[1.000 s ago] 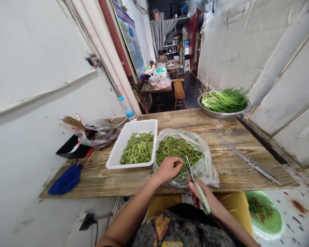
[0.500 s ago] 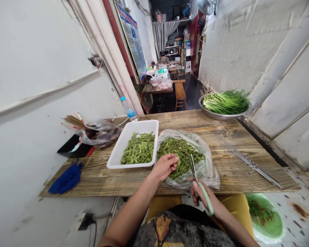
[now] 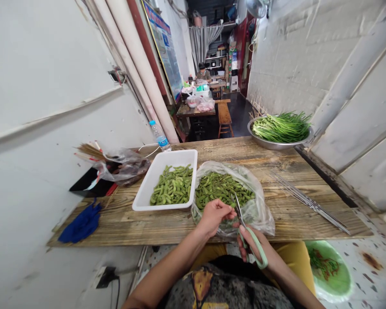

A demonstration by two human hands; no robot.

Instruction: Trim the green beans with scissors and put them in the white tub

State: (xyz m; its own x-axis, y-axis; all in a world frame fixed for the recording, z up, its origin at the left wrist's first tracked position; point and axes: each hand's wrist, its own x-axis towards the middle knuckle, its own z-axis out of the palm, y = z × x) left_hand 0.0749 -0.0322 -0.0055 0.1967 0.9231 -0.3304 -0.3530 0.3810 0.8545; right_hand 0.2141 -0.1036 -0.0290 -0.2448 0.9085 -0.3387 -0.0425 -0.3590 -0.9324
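My left hand (image 3: 214,216) is closed in a pinch on a green bean pod, over the near edge of a clear plastic bag (image 3: 260,210) heaped with pods (image 3: 223,189). My right hand (image 3: 255,247) grips green-handled scissors (image 3: 246,229), their blades raised against the pod that my left hand holds. Just left of the bag, a white tray (image 3: 154,171) holds more pods (image 3: 173,187).
A wooden table (image 3: 276,163) carries a metal bowl of green stalks (image 3: 280,127) at the far right, metal skewers (image 3: 309,199), a water bottle (image 3: 159,136), a bag with sticks (image 3: 119,165) and a blue cloth (image 3: 81,224). A green basin (image 3: 330,270) sits on the floor. A person sits far back.
My left hand lifted a pod out of the bag and drew it toward me; the scissors came up to meet it.
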